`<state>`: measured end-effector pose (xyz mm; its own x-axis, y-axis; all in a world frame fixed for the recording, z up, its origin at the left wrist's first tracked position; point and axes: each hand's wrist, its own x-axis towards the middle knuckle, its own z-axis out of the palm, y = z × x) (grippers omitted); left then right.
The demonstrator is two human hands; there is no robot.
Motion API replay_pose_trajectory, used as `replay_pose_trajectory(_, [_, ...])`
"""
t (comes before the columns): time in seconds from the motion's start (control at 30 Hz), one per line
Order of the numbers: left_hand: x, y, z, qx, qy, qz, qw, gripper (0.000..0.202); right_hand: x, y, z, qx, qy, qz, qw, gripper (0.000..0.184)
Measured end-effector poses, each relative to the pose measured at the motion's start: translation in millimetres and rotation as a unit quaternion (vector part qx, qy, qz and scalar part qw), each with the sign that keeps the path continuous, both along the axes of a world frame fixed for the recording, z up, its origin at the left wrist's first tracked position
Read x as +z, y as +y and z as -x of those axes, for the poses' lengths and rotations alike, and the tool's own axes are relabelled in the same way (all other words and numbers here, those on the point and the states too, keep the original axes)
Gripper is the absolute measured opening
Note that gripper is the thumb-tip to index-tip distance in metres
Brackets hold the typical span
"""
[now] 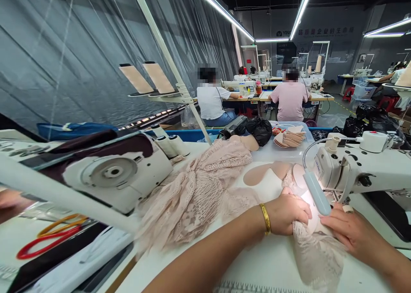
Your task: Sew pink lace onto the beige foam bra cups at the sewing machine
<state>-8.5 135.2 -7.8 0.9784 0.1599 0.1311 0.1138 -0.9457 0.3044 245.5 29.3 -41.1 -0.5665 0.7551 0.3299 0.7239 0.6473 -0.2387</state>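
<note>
My left hand (287, 213), with a gold bangle on the wrist, is closed on a piece of pale pink lace fabric (316, 258) on the white table (257, 267). My right hand (348, 228) presses the same lace just in front of the sewing machine (362, 168), fingers curled on it under the machine's lit lamp (316, 192). A tan foam cup piece (266, 173) lies just beyond my hands. A heap of the same pink lace (195, 190) lies to the left.
A second sewing machine head (112, 173) lies at left with thread cones (167, 143). Red and yellow rings (48, 237) lie at the near left. A clear bin (289, 149) holds stacked foam cups. Two people sit at machines beyond, backs turned.
</note>
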Motion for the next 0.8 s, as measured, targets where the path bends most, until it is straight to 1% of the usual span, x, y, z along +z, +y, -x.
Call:
replay_pose_trajectory(0.1, [-1.5,2,-1,0.004,-0.005,-0.022,1.000,0.009,4.6,-3,3,0.038,0.011,0.011,0.999,0.031])
replay_pose_trajectory(0.2, [-3.1,3,-2,0.016,-0.008,-0.042,0.999,0.009,8.3,-6,6,0.053,0.014,0.021,0.998,0.030])
replay_pose_trajectory(0.4, [-8.4,3,-4,0.034,-0.006,-0.087,0.996,0.012,7.9,-7,7,0.045,0.003,0.027,0.999,0.028])
replay_pose_trajectory(0.53, [-13.6,1,-7,0.041,-0.020,-0.120,0.992,0.015,2.7,-6,3,0.022,0.001,0.010,1.000,0.033])
replay_pose_trajectory(0.63, [-16.9,-3,-11,0.048,-0.025,-0.147,0.988,0.015,-0.4,-4,0,-0.008,0.002,0.004,1.000,0.035])
replay_pose_trajectory(0.73, [-20.0,-6,-15,0.058,-0.031,-0.175,0.982,0.015,-5.3,-2,-5,-0.059,-0.010,0.001,0.998,0.033])
replay_pose_trajectory(0.8, [-22.6,-8,-18,0.065,-0.037,-0.192,0.978,0.015,-10.0,0,-9,-0.096,-0.018,-0.020,0.995,0.035])
